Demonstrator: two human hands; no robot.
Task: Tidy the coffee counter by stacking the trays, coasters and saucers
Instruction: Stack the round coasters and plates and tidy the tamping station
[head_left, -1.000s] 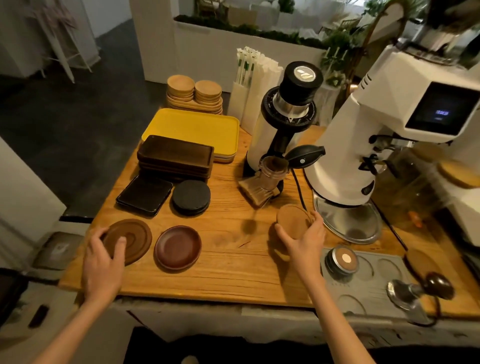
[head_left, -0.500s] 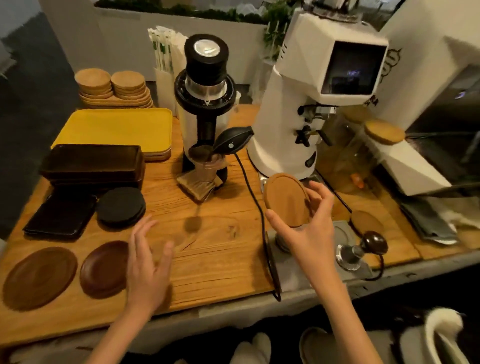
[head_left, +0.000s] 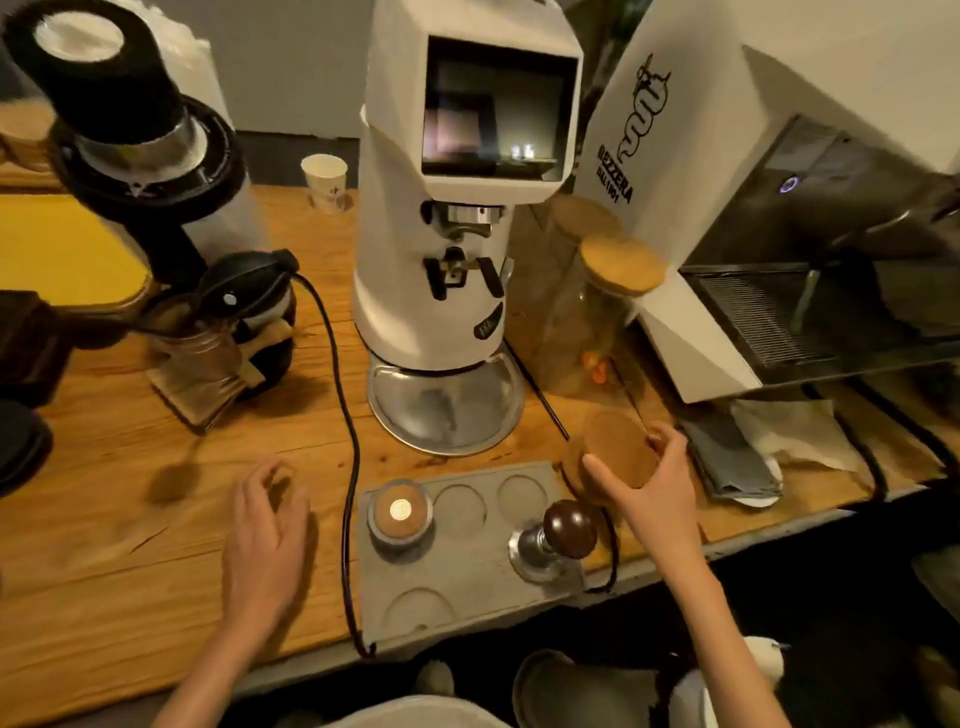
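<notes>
A round wooden coaster (head_left: 618, 453) is gripped at its rim by the thumb and curled fingers of the right hand (head_left: 661, 496), low over the wooden counter (head_left: 104, 571), just right of the grey mat (head_left: 467, 590) and nearer than the white grinder (head_left: 441, 291). The left hand (head_left: 266, 540) is held over the counter left of the mat, fingers loosely spread, with nothing gripped.

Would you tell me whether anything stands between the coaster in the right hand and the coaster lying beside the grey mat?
Nothing visible does. The right hand holds the upper coaster just over the lower coaster, whose edge shows at its left. The tamper stands nearer the person, off to the side.
</notes>
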